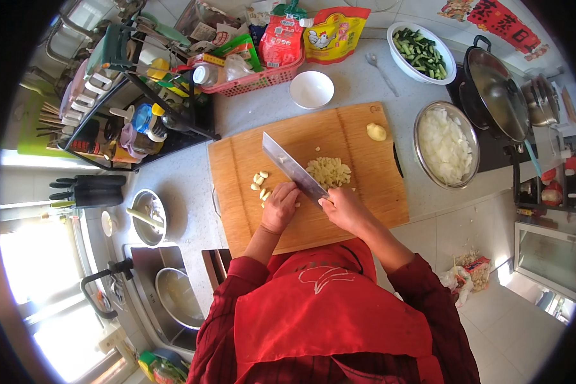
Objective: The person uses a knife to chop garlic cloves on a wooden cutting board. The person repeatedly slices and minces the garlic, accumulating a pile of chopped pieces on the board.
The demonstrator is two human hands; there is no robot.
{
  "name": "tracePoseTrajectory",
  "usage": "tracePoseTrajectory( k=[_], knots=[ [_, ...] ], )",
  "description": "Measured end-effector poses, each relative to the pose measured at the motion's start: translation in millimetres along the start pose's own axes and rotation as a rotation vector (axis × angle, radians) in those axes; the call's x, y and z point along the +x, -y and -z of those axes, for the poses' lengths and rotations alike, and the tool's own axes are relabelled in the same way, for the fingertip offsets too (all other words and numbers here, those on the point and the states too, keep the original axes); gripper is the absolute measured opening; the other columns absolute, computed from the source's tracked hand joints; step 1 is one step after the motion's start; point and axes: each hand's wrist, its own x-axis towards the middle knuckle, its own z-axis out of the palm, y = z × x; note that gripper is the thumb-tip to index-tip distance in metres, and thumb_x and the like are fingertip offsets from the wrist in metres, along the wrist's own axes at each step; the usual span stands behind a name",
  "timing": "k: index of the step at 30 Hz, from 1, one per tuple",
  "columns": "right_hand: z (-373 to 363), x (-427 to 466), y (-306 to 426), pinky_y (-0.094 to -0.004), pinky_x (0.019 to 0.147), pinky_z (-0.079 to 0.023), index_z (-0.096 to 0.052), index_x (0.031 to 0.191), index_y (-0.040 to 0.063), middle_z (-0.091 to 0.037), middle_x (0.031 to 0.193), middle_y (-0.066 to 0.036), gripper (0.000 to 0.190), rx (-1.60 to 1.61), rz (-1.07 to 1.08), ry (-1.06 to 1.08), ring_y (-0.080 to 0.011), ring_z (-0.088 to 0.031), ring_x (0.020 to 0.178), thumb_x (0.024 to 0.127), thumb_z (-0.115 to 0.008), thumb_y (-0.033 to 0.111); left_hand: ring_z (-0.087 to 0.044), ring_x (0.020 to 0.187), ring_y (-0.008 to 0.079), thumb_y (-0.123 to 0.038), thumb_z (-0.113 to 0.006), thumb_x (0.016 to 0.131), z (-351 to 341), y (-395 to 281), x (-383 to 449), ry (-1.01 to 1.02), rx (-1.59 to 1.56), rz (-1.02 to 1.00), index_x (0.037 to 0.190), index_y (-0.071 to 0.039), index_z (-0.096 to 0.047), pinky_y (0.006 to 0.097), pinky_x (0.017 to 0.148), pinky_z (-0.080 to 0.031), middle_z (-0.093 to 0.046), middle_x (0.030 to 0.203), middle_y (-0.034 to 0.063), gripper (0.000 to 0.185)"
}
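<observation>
A wooden cutting board (288, 139) lies before me. My right hand (343, 206) grips the handle of a cleaver (293, 165), whose broad blade points away to the upper left over the board. My left hand (281, 204) is beside the blade with its fingers curled down; a small pale piece shows by the fingertips, and what lies under them is hidden. Right of the blade is a pile of chopped garlic (333, 172). Several peeled garlic cloves (258, 179) lie left of it. A peeled piece that looks like ginger (376, 132) rests near the board's upper right corner.
Beyond the board stand a white bowl (312, 90), a red basket (254, 82) of packets and a spoon (382, 74). At right are bowls of chopped onion (446, 146) and cut green vegetable (420, 54), plus a lidded pan (497, 93). A knife block (98, 190), metal bowl (149, 230) and sink stand left.
</observation>
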Motion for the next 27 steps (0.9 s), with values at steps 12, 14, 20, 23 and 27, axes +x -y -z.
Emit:
tracePoseTrajectory(
  k=[12, 14, 20, 23, 27],
  knots=[
    [-14, 21, 2, -0.0511, 0.062, -0.049, -0.062, 0.081, -0.004, -0.062, 0.071, -0.027, 0.022, -0.047, 0.074, -0.164, -0.0457, -0.064, 0.069, 0.091, -0.063, 0.015, -0.066, 0.096, 0.0323, 0.003, -0.068, 0.066, 1, -9, 8, 0.051, 0.009, 0.047, 0.1, -0.001, -0.067, 0.0398, 0.081, -0.056, -0.067, 0.107, 0.014, 0.034],
    [2, 16, 3, -0.051, 0.061, -0.049, -0.062, 0.081, -0.004, -0.062, 0.07, -0.026, 0.023, -0.019, 0.078, -0.201, -0.0459, -0.063, 0.068, 0.092, -0.063, 0.016, -0.066, 0.096, 0.0325, 0.004, -0.068, 0.068, 5, -12, 14, -0.017, -0.003, 0.048, 0.102, -0.002, -0.068, 0.0402, 0.082, -0.056, -0.067, 0.107, 0.0142, 0.034],
    [64, -10, -3, -0.0509, 0.058, -0.048, -0.058, 0.078, -0.002, -0.062, 0.069, -0.025, 0.026, -0.062, 0.138, -0.092, -0.0465, -0.062, 0.066, 0.093, -0.062, 0.018, -0.063, 0.101, 0.0322, -0.006, -0.072, 0.076, 27, -20, 7, -0.002, 0.056, 0.137, 0.101, -0.005, -0.07, 0.0436, 0.086, -0.052, -0.067, 0.108, 0.012, 0.025],
    [66, -37, -20, -0.0519, 0.061, -0.048, -0.059, 0.078, -0.002, -0.062, 0.071, -0.025, 0.027, -0.124, 0.11, 0.066, -0.0464, -0.062, 0.069, 0.093, -0.062, 0.02, -0.061, 0.102, 0.0296, -0.012, -0.074, 0.075, 35, -30, 4, 0.09, 0.152, 0.052, 0.095, -0.007, -0.07, 0.0442, 0.09, -0.049, -0.066, 0.105, 0.0085, 0.021],
    [66, -63, -34, -0.0523, 0.063, -0.048, -0.059, 0.078, -0.003, -0.063, 0.073, -0.026, 0.029, -0.172, 0.043, 0.207, -0.0472, -0.062, 0.072, 0.094, -0.061, 0.021, -0.06, 0.1, 0.0257, -0.013, -0.075, 0.073, 30, -22, -14, 0.046, 0.248, 0.008, 0.089, -0.01, -0.067, 0.0438, 0.093, -0.045, -0.065, 0.101, 0.0043, 0.019]
  ],
)
